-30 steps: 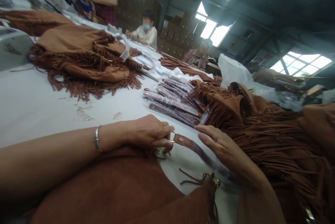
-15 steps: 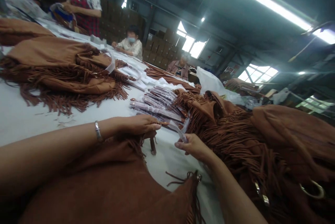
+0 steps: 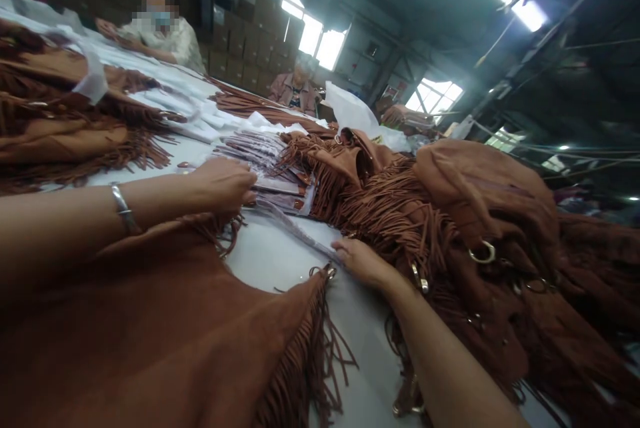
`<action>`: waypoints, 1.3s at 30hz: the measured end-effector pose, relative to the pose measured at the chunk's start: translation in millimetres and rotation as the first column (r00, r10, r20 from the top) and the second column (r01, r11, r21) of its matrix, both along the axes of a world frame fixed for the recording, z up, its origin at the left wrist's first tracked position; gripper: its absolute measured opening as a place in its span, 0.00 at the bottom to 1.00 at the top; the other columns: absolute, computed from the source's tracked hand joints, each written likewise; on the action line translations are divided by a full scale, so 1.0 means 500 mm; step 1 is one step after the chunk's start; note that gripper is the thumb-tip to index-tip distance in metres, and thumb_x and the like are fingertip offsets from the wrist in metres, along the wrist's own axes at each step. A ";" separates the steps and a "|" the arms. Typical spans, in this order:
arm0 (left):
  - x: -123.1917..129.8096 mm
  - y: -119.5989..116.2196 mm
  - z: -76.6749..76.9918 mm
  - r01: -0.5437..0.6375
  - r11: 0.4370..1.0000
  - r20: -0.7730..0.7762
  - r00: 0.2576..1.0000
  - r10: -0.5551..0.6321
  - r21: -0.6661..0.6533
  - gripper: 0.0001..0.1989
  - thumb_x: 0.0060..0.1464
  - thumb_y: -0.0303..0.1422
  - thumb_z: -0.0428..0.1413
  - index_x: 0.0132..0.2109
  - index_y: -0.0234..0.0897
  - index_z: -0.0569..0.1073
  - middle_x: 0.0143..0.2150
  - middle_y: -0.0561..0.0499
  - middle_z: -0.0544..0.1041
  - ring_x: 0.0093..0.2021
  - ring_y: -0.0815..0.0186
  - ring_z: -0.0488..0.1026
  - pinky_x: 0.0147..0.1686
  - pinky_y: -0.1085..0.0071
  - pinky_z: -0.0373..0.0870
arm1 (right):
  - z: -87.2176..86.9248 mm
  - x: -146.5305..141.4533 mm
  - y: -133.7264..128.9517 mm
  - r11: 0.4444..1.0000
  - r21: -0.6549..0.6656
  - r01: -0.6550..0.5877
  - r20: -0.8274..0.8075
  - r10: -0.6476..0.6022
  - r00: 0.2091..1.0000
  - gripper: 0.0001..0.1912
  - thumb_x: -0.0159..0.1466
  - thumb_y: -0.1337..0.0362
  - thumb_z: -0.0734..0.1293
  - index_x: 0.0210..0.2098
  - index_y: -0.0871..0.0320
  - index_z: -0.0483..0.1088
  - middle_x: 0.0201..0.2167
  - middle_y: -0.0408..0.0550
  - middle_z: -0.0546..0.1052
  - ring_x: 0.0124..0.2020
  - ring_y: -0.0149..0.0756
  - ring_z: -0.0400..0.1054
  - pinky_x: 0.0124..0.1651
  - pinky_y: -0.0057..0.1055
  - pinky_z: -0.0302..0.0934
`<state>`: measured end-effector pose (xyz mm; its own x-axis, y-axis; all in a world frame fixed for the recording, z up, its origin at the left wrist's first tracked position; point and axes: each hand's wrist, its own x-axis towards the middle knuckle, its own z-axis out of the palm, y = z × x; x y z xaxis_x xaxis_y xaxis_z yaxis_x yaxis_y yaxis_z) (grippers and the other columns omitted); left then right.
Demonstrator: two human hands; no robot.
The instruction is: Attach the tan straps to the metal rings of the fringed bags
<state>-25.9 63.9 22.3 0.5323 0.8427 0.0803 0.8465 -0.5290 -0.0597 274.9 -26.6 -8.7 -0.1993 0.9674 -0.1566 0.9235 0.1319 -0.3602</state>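
A long strap in pale wrapping [image 3: 295, 229] stretches between my two hands over the white table. My left hand [image 3: 223, 185], with a silver bangle at the wrist, is closed at the strap's upper left end; its fingertips are partly hidden. My right hand [image 3: 363, 261] pinches the other end. Below my left forearm lies a brown fringed bag [image 3: 165, 335], its curved top edge and a metal ring at the corner facing the strap. Just beyond my hands is a pile of wrapped straps [image 3: 255, 155].
Brown fringed bags [image 3: 480, 181] are heaped on the right, with metal rings showing. More fringed bags [image 3: 65, 135] lie at the left. White wrapping sheets [image 3: 195, 118] cover the far table. Two people [image 3: 170, 41] sit beyond it, before stacked cardboard boxes [image 3: 240, 41].
The wrapped strap now spans both hands, which have moved farther apart. My view has turned to the right, so the standing person has mostly left the frame.
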 end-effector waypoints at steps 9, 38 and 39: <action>0.231 -0.180 -0.002 0.310 0.835 0.320 0.932 -0.171 -0.455 0.21 0.47 0.47 0.53 0.42 0.36 0.71 0.37 0.44 0.74 0.37 0.58 0.70 0.32 0.68 0.61 | -0.007 0.016 -0.044 0.981 -0.069 0.181 -0.043 -0.184 0.982 0.10 0.51 0.76 0.64 0.33 0.64 0.71 0.32 0.60 0.75 0.41 0.51 0.69 0.41 0.39 0.59; -0.025 -0.218 -0.018 0.459 0.828 0.847 0.531 0.034 -0.321 0.08 0.52 0.35 0.50 0.34 0.35 0.70 0.46 0.49 0.65 0.50 0.63 0.60 0.54 0.67 0.55 | 0.054 -0.191 -0.043 0.978 0.119 -0.172 -0.793 0.198 0.576 0.15 0.65 0.55 0.59 0.31 0.59 0.68 0.29 0.45 0.71 0.34 0.34 0.65 0.40 0.30 0.56; -0.031 -0.216 -0.026 0.450 0.835 0.858 0.512 0.050 -0.317 0.08 0.52 0.35 0.50 0.33 0.34 0.69 0.50 0.48 0.63 0.53 0.62 0.58 0.56 0.67 0.53 | 0.051 -0.196 -0.039 0.977 0.081 -0.195 -0.810 0.179 0.559 0.16 0.65 0.55 0.58 0.30 0.59 0.66 0.24 0.43 0.70 0.31 0.33 0.64 0.38 0.29 0.56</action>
